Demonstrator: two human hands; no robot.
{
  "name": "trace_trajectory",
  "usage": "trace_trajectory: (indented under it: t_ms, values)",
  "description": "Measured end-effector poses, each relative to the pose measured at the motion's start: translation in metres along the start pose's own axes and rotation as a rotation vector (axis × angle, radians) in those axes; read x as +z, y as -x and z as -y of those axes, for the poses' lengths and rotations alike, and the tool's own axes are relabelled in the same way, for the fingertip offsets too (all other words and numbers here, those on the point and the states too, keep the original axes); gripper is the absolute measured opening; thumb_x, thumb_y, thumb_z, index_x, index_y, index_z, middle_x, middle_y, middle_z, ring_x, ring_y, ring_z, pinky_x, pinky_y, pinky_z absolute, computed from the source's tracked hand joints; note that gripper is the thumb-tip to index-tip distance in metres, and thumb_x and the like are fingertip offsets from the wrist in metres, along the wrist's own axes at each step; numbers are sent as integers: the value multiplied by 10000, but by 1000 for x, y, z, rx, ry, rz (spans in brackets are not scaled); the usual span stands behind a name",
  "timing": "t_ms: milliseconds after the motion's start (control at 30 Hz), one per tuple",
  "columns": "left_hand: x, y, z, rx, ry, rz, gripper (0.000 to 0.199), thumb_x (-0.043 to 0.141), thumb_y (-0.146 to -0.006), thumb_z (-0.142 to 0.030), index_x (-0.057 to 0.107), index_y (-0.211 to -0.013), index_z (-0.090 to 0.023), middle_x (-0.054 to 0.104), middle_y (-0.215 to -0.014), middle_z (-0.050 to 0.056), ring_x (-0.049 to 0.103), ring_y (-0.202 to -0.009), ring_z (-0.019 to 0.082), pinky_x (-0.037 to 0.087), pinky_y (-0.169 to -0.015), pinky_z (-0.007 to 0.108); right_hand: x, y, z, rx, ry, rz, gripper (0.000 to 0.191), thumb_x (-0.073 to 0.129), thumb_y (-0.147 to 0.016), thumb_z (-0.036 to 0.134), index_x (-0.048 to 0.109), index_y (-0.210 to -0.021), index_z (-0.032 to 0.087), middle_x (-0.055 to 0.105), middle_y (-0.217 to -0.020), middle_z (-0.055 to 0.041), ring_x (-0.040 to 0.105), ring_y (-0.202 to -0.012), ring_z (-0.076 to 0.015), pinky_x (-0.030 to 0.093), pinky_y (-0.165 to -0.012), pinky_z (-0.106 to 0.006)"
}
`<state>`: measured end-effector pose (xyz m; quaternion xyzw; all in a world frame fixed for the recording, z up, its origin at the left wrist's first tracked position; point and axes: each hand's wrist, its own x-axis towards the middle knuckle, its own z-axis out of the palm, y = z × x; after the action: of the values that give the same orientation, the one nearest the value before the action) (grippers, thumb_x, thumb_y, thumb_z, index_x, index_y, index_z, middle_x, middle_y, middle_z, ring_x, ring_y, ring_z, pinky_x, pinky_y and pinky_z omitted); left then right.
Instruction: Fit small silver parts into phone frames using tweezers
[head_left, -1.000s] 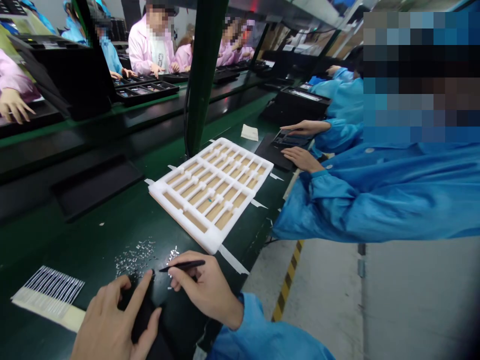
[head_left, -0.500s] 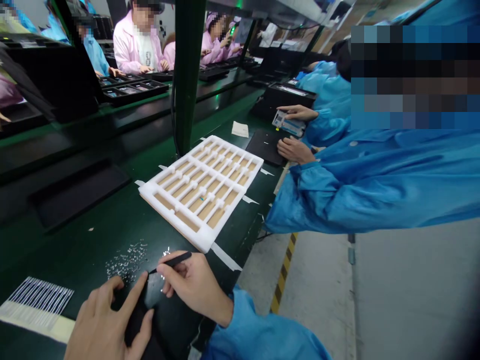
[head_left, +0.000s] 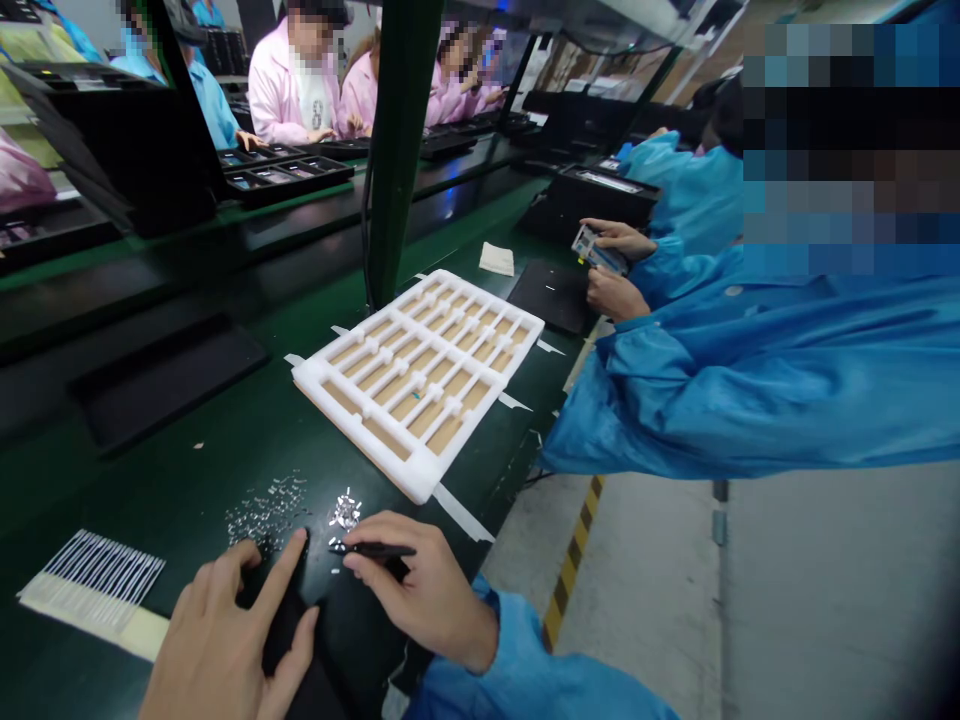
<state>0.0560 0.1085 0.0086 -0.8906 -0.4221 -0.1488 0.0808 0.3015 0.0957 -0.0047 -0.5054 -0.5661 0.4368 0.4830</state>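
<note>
R hand (head_left: pixel 424 590) pinching black tweezers (head_left: pixel 375 550), tips just below small pile of silver bits (head_left: pixel 345 510) on green bench (head_left: pixel 187 450); bigger scatter of bits (head_left: pixel 266 510) close by to its left. L hand (head_left: pixel 225 630) fingers spread, resting on black strip (head_left: pixel 289 600). Hands apart but close. White foam tray (head_left: pixel 420 380) w/ tan base beyond, also on bench.

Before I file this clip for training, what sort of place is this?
Likely a factory assembly line: people in blue smocks and pink smocks sit along a long green workbench, with a white foam tray and scattered tiny silver parts.
</note>
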Motion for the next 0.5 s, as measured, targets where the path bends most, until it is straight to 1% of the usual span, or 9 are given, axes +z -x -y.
trace_trajectory:
  t_ms: [67, 200, 367, 500]
  values:
    - [0, 0, 0, -5, 4, -14, 562, 586, -993, -472, 609, -1513, -259, 608, -1117, 153, 636, -869, 275, 542, -681, 379, 0, -1, 0, 3, -24, 6, 169, 754, -991, 313, 850, -1055, 190, 817, -1011, -106, 775, -762, -200, 656, -705, -301]
    - [-1, -1, -1, -2, 3, -14, 562, 580, -996, -502, 614, -1506, -270, 609, -1110, 144, 642, -888, 275, 554, -689, 378, -1, 1, -3, 71, -106, -23, 207, 757, -991, 358, 835, -1044, 174, 795, -1012, -104, 768, -693, -185, 664, -663, -302]
    - [-2, -1, -2, 16, -8, -12, 551, 590, -994, -457, 630, -1491, -222, 587, -1109, 161, 640, -906, 294, 558, -677, 391, -2, 1, -3, 90, -119, -6, 211, 755, -991, 363, 836, -1025, 170, 789, -987, -101, 766, -693, -187, 668, -680, -309]
    - [-1, -1, -2, 2, -10, -1, 576, 603, -985, -459, 621, -1496, -194, 579, -1109, 165, 627, -913, 301, 562, -694, 415, 5, -6, -2, 160, -218, -19, 242, 797, -952, 394, 836, -985, 157, 778, -921, -87, 753, -658, -178, 659, -642, -294]
